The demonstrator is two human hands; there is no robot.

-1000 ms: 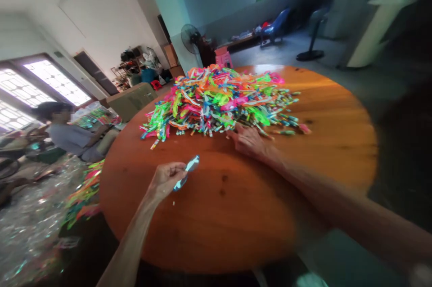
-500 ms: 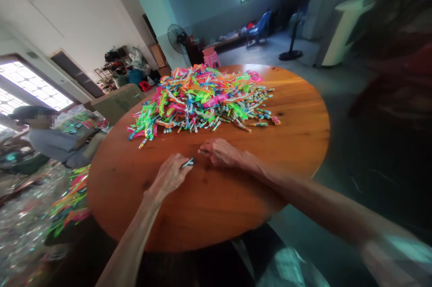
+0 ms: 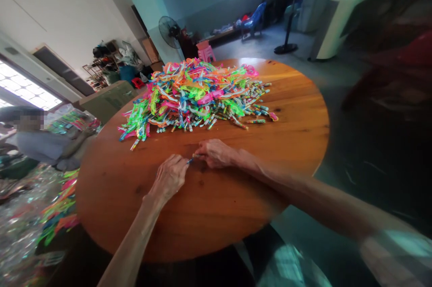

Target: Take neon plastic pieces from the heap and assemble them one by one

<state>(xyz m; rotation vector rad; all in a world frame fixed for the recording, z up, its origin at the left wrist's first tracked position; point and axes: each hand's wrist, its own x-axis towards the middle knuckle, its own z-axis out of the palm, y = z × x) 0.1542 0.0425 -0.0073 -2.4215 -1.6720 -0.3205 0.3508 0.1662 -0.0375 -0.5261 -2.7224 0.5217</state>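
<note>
Over the near half of the round wooden table [image 3: 236,197], my left hand [image 3: 170,175] is closed on a small plastic piece [image 3: 190,161]; only its blue end shows past the fingertips. My right hand [image 3: 215,153] pinches a small pale tube [image 3: 195,155], mostly covered by the fingers. The two small parts meet or nearly meet between my hands; I cannot tell whether they are joined. Beyond them lies a big pile of neon plastic pieces [image 3: 199,93] in pink, green, orange and blue. Short printed tubes [image 3: 255,121] lie along its near and right edges.
At the left sits another person [image 3: 47,143], beside clear plastic wrap [image 3: 30,206] and more neon pieces [image 3: 59,208]. A cardboard box [image 3: 108,100] stands past the table's left edge. Farther back are a fan [image 3: 169,31], a pink stool [image 3: 205,51] and a blue chair [image 3: 254,19].
My hands have come closer together, bringing the blue piece up to the tube in my right hand. Less of the blue-and-white piece shows now. The view has shifted slightly.
</note>
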